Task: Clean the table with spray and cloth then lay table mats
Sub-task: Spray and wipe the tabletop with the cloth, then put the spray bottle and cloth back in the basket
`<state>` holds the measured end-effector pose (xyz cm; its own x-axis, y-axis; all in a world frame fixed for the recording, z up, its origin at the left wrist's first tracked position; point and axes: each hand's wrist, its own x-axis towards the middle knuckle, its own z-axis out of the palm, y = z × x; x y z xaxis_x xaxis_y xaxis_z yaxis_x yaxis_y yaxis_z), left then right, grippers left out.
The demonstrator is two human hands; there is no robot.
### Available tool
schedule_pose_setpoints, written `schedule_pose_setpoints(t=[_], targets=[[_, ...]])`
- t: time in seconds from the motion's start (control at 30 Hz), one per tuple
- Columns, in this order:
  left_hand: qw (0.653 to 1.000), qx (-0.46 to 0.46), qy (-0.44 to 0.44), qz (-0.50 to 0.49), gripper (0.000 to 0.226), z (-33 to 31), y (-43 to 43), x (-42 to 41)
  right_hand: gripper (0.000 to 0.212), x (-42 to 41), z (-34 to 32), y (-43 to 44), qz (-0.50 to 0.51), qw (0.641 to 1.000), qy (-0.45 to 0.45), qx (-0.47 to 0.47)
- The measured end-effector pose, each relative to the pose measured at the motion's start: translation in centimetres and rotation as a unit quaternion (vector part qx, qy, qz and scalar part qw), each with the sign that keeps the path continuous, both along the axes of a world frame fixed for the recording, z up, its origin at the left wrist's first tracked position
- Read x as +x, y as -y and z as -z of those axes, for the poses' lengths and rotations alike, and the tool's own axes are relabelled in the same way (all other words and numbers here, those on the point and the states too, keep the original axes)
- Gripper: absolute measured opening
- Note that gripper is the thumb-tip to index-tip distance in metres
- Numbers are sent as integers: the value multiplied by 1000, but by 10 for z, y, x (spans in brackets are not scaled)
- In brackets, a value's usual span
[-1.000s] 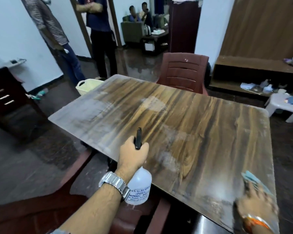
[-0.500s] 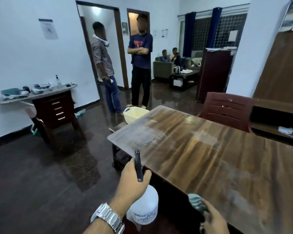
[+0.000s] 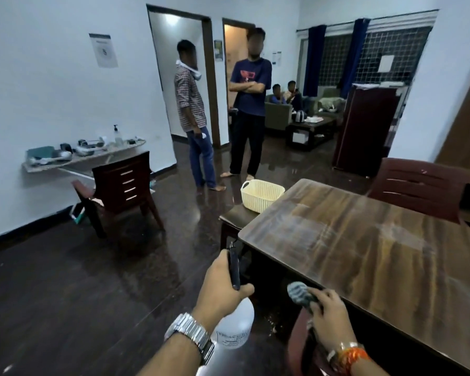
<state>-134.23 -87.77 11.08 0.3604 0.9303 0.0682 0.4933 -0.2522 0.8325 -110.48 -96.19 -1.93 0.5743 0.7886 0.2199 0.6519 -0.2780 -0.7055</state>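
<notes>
Wiping stops: the right grip [image 3: 329, 318], clenched on the crumpled grey cloth [image 3: 299, 293], has lifted off the brown wood-grain desk [image 3: 377, 267] to its near left edge. The left grip [image 3: 223, 289] clasps the white plastic spray bottle [image 3: 236, 329] over the floor. Mats likely come next.

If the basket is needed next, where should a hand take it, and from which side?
Likely the basket by its left-end handle, from above: it stands upright, rim open, and its right end sits close behind the table corner.
</notes>
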Motion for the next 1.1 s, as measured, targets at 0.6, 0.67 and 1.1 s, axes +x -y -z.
schedule_pose_setpoints(t=[0.6,0.67,1.1], targets=[[995,3,-29,101,50,27,-375,-5,34,-39,-34,-370,40,998,48,2],[992,5,-30,121,48,31,-417,5,35,-37,-31,-402,48,997,53,0],[964,-3,-33,266,53,47,-681,98,38,7,-34,-604,165,980,88,-66]])
